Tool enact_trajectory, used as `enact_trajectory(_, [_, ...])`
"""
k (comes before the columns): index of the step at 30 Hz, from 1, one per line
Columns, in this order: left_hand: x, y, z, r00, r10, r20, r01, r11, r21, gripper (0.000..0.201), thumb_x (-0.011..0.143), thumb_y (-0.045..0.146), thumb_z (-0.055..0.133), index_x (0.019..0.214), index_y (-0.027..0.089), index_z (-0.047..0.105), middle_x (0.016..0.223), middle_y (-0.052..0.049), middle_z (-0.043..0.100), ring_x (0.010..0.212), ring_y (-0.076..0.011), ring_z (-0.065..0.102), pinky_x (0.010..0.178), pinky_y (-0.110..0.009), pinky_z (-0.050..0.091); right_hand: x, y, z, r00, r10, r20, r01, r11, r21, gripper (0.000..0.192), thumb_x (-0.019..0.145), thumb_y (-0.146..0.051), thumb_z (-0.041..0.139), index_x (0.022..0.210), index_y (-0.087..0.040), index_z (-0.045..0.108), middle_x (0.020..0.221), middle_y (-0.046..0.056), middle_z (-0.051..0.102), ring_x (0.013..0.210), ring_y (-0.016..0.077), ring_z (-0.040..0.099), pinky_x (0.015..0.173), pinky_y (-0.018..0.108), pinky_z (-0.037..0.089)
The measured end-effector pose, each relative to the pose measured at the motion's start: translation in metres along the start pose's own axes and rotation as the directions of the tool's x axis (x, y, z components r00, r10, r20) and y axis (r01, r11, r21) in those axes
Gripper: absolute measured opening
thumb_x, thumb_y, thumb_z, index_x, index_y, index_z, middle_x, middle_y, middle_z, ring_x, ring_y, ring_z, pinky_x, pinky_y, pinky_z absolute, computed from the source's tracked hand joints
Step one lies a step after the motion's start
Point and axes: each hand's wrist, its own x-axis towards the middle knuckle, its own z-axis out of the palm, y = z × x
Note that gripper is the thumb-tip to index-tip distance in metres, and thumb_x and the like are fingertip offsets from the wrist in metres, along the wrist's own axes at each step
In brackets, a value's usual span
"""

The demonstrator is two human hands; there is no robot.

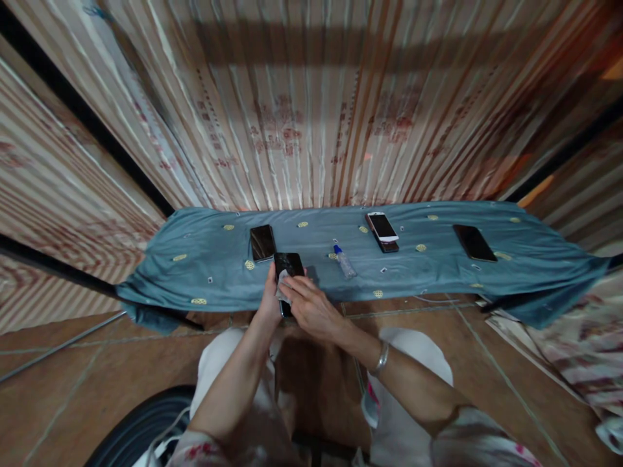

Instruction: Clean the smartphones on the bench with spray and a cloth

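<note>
Left hand (269,299) grips dark phone (288,266); right hand (309,305) presses cloth (282,280) above blue-draped table (204,279).

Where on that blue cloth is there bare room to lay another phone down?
The widest bare patch of the blue cloth lies between the stacked phones and the black phone on the right. The left end, beyond the dark phone, is also free. The middle is crowded: both hands grip a phone there, with a small bottle beside.
</note>
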Motion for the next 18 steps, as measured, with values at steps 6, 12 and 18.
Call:
enact_trajectory(6, [-0.002,0.01,0.003,0.997,0.002,-0.075,-0.006,0.999,-0.053,0.062,0.09,0.056,0.028,0.093,0.007,0.065,0.069,-0.01,0.069,0.072,-0.0219,0.068,0.074,-0.035,0.055,-0.015,-0.013,-0.008,0.995,-0.098,-0.014,0.098,0.994,0.05,0.039,0.089,-0.007,0.036,0.123,-0.012,0.054,0.121,0.011,0.057,0.116,0.0209,0.047,0.101,0.036,0.045])
enact_trajectory(12, [-0.002,0.013,0.002,0.998,0.023,0.05,-0.021,0.999,-0.041,0.06,0.09,0.056,0.028,0.095,0.01,0.066,0.073,-0.009,0.07,0.069,-0.0208,0.068,0.07,-0.034,0.055,-0.025,0.005,-0.016,0.998,-0.059,-0.036,0.058,0.998,-0.016,0.035,0.088,-0.008,0.04,0.118,-0.011,0.057,0.116,0.013,0.06,0.11,0.0224,0.051,0.095,0.038,0.049])
enact_trajectory(18, [-0.004,0.003,0.013,0.985,-0.142,0.095,0.137,0.989,0.053,0.067,0.089,0.059,0.027,0.1,0.007,0.067,0.079,-0.013,0.071,0.068,-0.0223,0.068,0.067,-0.034,0.055,-0.028,0.026,-0.018,0.996,0.063,-0.066,-0.07,0.991,-0.111,0.037,0.09,-0.01,0.037,0.122,-0.013,0.056,0.122,0.013,0.058,0.112,0.0234,0.05,0.096,0.042,0.048])
